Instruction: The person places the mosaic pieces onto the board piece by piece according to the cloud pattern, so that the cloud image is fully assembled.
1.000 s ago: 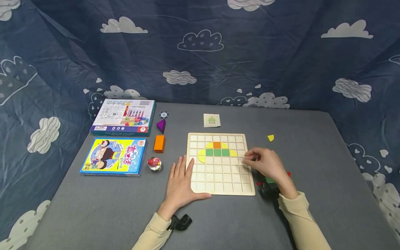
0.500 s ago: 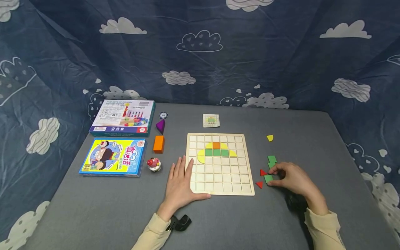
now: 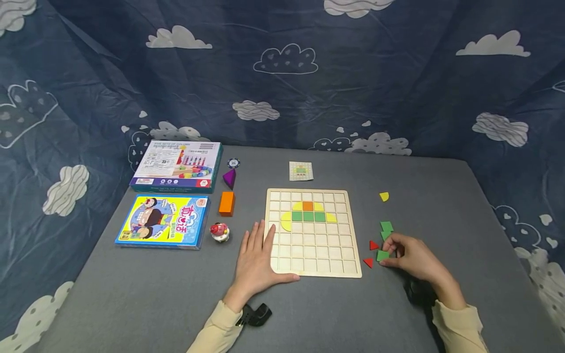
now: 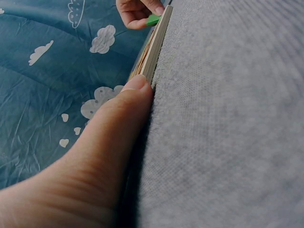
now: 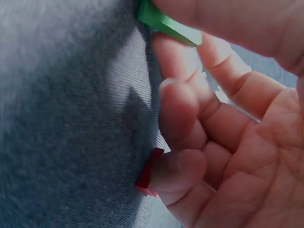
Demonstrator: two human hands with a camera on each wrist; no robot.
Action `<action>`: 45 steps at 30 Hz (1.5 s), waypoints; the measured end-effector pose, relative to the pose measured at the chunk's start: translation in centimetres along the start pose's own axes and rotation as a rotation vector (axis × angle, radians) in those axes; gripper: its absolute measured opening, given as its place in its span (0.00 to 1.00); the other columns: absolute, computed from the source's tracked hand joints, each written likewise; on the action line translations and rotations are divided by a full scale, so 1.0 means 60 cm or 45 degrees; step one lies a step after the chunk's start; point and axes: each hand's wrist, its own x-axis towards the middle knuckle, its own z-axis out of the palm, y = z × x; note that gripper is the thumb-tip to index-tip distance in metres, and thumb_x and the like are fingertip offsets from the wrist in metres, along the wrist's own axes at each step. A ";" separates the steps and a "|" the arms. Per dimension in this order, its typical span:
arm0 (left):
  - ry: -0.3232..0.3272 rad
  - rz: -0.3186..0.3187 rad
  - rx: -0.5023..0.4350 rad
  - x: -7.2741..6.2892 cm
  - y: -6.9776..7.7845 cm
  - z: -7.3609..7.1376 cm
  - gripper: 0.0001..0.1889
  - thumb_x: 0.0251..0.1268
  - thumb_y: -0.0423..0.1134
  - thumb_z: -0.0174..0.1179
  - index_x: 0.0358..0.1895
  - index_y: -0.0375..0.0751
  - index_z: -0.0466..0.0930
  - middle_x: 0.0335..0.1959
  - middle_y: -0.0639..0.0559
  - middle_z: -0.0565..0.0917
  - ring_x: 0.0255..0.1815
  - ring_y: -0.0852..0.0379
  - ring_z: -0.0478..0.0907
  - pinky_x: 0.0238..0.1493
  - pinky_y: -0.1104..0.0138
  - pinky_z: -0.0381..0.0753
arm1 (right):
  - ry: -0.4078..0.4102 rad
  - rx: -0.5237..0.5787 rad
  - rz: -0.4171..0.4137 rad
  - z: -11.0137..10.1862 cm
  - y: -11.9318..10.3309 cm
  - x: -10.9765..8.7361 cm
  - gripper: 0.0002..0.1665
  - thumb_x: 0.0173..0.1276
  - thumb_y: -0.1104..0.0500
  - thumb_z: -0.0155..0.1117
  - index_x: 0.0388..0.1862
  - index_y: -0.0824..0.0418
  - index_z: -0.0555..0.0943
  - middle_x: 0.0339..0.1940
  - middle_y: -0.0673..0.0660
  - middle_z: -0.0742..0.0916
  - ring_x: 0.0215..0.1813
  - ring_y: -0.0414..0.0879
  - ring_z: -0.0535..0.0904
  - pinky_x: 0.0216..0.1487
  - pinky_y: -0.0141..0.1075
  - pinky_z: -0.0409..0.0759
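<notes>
Since a second ago, the right hand has left the wooden grid board and is now pinching a green square tile on the grey table just off the board's right edge. From the head camera the grip is partly hidden behind knuckles; the right wrist camera is showing curled fingers clamping the green tile's edge, with a red piece lying against a lower finger. Flat and relaxed, the left hand is resting on the board's lower-left corner, holding nothing; the left wrist view is showing its thumb lying along the board's edge.

Beside the held tile are lying two red triangles, more green tiles and one yellow quarter-round. On the board are sitting three green squares, one orange square and yellow pieces. Farther left are lying two game boxes, an orange block and a purple cone.
</notes>
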 end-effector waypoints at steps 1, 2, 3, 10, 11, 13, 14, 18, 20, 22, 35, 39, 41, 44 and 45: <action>-0.004 0.000 0.001 0.000 0.001 0.000 0.69 0.31 0.83 0.55 0.76 0.41 0.47 0.76 0.39 0.44 0.75 0.46 0.37 0.71 0.53 0.34 | -0.005 0.016 0.012 0.000 0.001 -0.001 0.17 0.44 0.64 0.79 0.28 0.58 0.77 0.25 0.50 0.77 0.24 0.41 0.67 0.24 0.32 0.66; -0.007 -0.001 0.001 0.000 0.001 0.001 0.69 0.31 0.83 0.55 0.76 0.41 0.47 0.76 0.39 0.44 0.75 0.46 0.37 0.71 0.53 0.34 | -0.007 0.029 0.021 -0.001 0.001 -0.001 0.17 0.45 0.65 0.79 0.28 0.58 0.77 0.24 0.50 0.77 0.24 0.41 0.67 0.24 0.32 0.66; -0.008 -0.002 0.001 0.000 0.001 0.001 0.69 0.30 0.84 0.55 0.76 0.41 0.47 0.76 0.39 0.44 0.75 0.46 0.37 0.71 0.53 0.34 | -0.005 0.041 0.028 -0.001 0.000 -0.001 0.16 0.46 0.65 0.78 0.27 0.58 0.77 0.24 0.50 0.77 0.24 0.41 0.67 0.24 0.32 0.66; -0.016 -0.005 0.002 -0.001 0.002 0.001 0.69 0.31 0.84 0.55 0.76 0.41 0.47 0.76 0.40 0.44 0.75 0.47 0.37 0.71 0.53 0.35 | 0.061 0.075 0.041 0.004 -0.023 0.020 0.12 0.53 0.62 0.75 0.32 0.61 0.79 0.25 0.51 0.79 0.23 0.42 0.68 0.23 0.32 0.66; -0.015 -0.005 -0.002 -0.001 0.003 0.000 0.69 0.31 0.83 0.55 0.76 0.41 0.47 0.76 0.40 0.44 0.75 0.46 0.37 0.71 0.53 0.35 | 0.073 0.076 0.034 0.009 -0.029 0.026 0.12 0.53 0.62 0.75 0.32 0.61 0.79 0.25 0.51 0.79 0.23 0.42 0.68 0.23 0.32 0.65; -0.015 -0.006 -0.003 0.000 0.003 -0.001 0.69 0.31 0.83 0.55 0.76 0.41 0.47 0.76 0.40 0.44 0.75 0.46 0.38 0.71 0.53 0.35 | 0.084 0.099 0.017 0.019 -0.044 0.041 0.11 0.54 0.62 0.75 0.32 0.61 0.79 0.25 0.51 0.79 0.22 0.42 0.68 0.22 0.32 0.65; -0.015 -0.006 -0.006 0.000 0.003 -0.001 0.69 0.31 0.83 0.56 0.76 0.41 0.47 0.76 0.40 0.44 0.75 0.46 0.38 0.71 0.53 0.35 | 0.088 0.114 0.000 0.025 -0.052 0.049 0.11 0.54 0.63 0.74 0.32 0.61 0.79 0.25 0.51 0.79 0.22 0.43 0.68 0.22 0.32 0.65; -0.018 -0.001 -0.006 0.000 0.003 -0.001 0.68 0.31 0.83 0.56 0.76 0.41 0.47 0.76 0.39 0.45 0.75 0.46 0.38 0.71 0.52 0.36 | 0.094 0.185 -0.080 0.050 -0.086 0.080 0.11 0.53 0.64 0.75 0.31 0.61 0.79 0.22 0.51 0.79 0.20 0.43 0.67 0.20 0.32 0.65; -0.013 0.004 -0.007 0.000 0.003 -0.001 0.68 0.31 0.83 0.56 0.76 0.41 0.47 0.75 0.39 0.45 0.75 0.46 0.38 0.71 0.52 0.36 | 0.097 0.201 -0.116 0.062 -0.103 0.095 0.10 0.53 0.64 0.75 0.30 0.60 0.80 0.22 0.50 0.79 0.18 0.43 0.67 0.19 0.32 0.66; -0.003 0.007 -0.001 0.000 0.002 0.000 0.68 0.31 0.83 0.56 0.75 0.40 0.48 0.75 0.39 0.45 0.75 0.45 0.39 0.71 0.52 0.37 | 0.102 0.206 -0.137 0.075 -0.121 0.110 0.09 0.53 0.64 0.75 0.30 0.59 0.81 0.21 0.49 0.80 0.18 0.42 0.67 0.18 0.33 0.66; 0.017 0.006 0.025 -0.001 0.002 -0.001 0.69 0.30 0.83 0.56 0.75 0.40 0.49 0.75 0.38 0.47 0.75 0.45 0.40 0.71 0.52 0.37 | 0.055 0.112 -0.151 0.135 -0.196 0.169 0.04 0.55 0.61 0.73 0.29 0.57 0.85 0.24 0.46 0.82 0.22 0.41 0.71 0.25 0.36 0.69; 0.014 -0.004 0.016 -0.001 0.002 -0.002 0.69 0.30 0.84 0.55 0.75 0.41 0.49 0.75 0.38 0.47 0.75 0.45 0.39 0.71 0.53 0.36 | 0.037 0.092 -0.121 0.141 -0.203 0.176 0.04 0.55 0.61 0.73 0.28 0.56 0.85 0.23 0.46 0.82 0.23 0.41 0.72 0.27 0.35 0.70; 0.019 0.000 0.019 -0.001 0.002 -0.002 0.69 0.30 0.84 0.55 0.75 0.41 0.49 0.75 0.38 0.47 0.75 0.45 0.40 0.71 0.53 0.36 | 0.029 0.076 -0.102 0.142 -0.206 0.178 0.04 0.55 0.60 0.74 0.29 0.56 0.85 0.23 0.46 0.82 0.24 0.41 0.73 0.28 0.36 0.70; 0.019 0.004 0.021 -0.001 0.003 -0.002 0.69 0.30 0.84 0.54 0.75 0.41 0.49 0.75 0.38 0.47 0.75 0.45 0.40 0.71 0.53 0.36 | 0.027 0.041 -0.085 0.143 -0.209 0.180 0.04 0.55 0.60 0.74 0.29 0.56 0.86 0.24 0.46 0.83 0.26 0.40 0.74 0.31 0.37 0.72; 0.019 0.005 0.022 -0.001 0.003 -0.002 0.69 0.30 0.84 0.54 0.75 0.41 0.49 0.75 0.38 0.47 0.75 0.45 0.40 0.71 0.53 0.36 | 0.026 0.031 -0.080 0.143 -0.210 0.181 0.04 0.55 0.59 0.74 0.29 0.56 0.86 0.24 0.46 0.83 0.27 0.40 0.75 0.32 0.38 0.72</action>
